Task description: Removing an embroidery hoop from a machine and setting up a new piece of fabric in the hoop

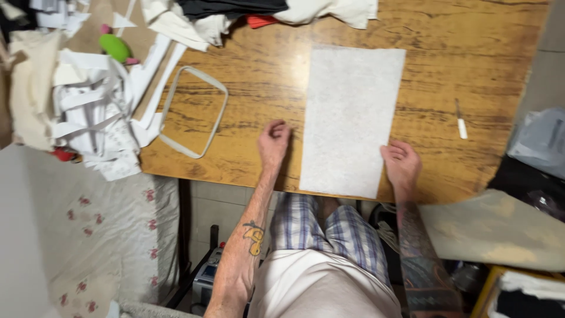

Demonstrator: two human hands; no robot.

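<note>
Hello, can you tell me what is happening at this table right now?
A seated person rests both hands on a wooden table. The left hand and the right hand lie on either side of a white rectangular sheet, at its near end. A rounded rectangular frame lies to the left, beside piled fabric.

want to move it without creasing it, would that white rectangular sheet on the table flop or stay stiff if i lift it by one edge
The white sheet lies dead flat on the wooden table, thin and felt-like, so it would probably sag when lifted by one edge. It looks light, so it may slide easily on the glossy wood. The left hand and right hand sit at its two sides; lifting with both seems safer.
</note>
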